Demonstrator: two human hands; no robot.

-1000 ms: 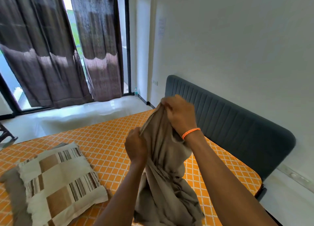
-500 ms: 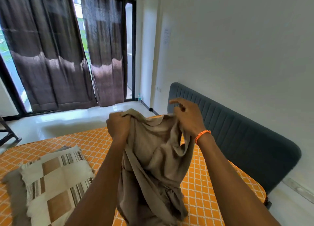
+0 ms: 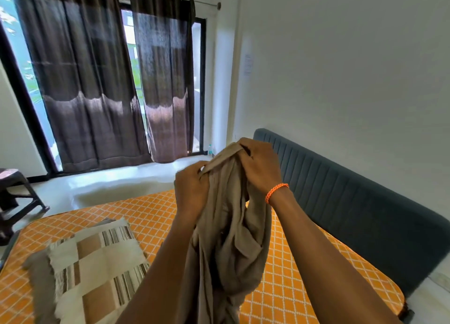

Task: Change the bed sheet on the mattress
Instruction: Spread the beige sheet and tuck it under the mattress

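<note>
Beige bed sheet [image 3: 231,238] hangs bunched from your left hand [image 3: 191,192] and right hand [image 3: 259,167], fingers clenched on it; its lower end is cut off.

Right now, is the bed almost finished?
Not yet. The orange mattress lies bare, so the old sheet looks gone. Left hand and right hand grip the bunched beige sheet. Spreading it remains, and the striped pillow sits in the way.
</note>
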